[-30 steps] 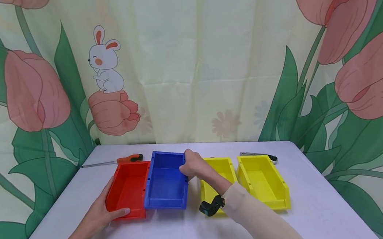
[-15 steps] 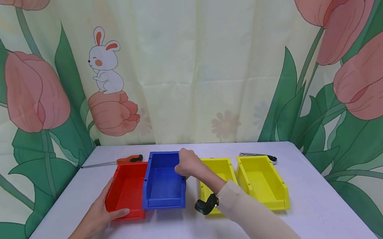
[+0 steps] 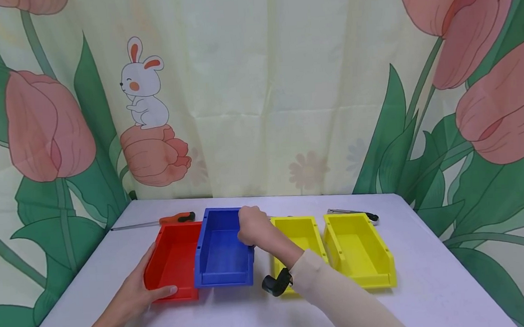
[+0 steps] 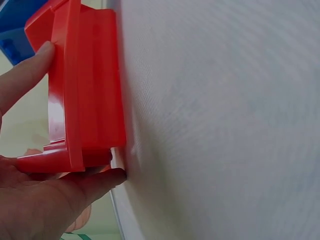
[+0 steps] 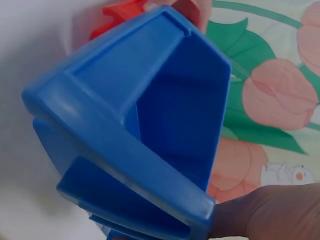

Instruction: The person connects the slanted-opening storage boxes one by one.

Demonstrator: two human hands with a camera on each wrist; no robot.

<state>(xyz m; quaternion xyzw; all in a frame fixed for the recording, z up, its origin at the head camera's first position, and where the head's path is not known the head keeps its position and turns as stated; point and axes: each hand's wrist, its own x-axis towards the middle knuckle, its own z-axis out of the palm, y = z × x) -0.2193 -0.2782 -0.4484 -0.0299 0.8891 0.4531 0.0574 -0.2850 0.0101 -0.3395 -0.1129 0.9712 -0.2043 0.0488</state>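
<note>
A red plastic bin (image 3: 174, 264) sits on the white table at left. My left hand (image 3: 132, 287) holds it, thumb over the front and fingers along its left side; the left wrist view shows the thumb (image 4: 30, 75) on the red rim. My right hand (image 3: 258, 229) grips the right wall of a blue bin (image 3: 224, 253) toward its back corner. That blue bin is raised, with a shadow below its front, and its left side overlaps the red bin's right edge. Up close in the right wrist view, the blue bin's side (image 5: 115, 140) hides most of the right hand's fingers.
Two yellow bins (image 3: 359, 252) stand side by side at right, the left one partly behind my right forearm. An orange-handled screwdriver (image 3: 175, 218) lies behind the red bin. A ratchet wrench (image 3: 355, 211) lies behind the right yellow bin. A tulip-print curtain (image 3: 240, 110) hangs beyond the table.
My right hand and the blue bin have shifted slightly left, closer over the red bin. The left hand and red bin stay almost still.
</note>
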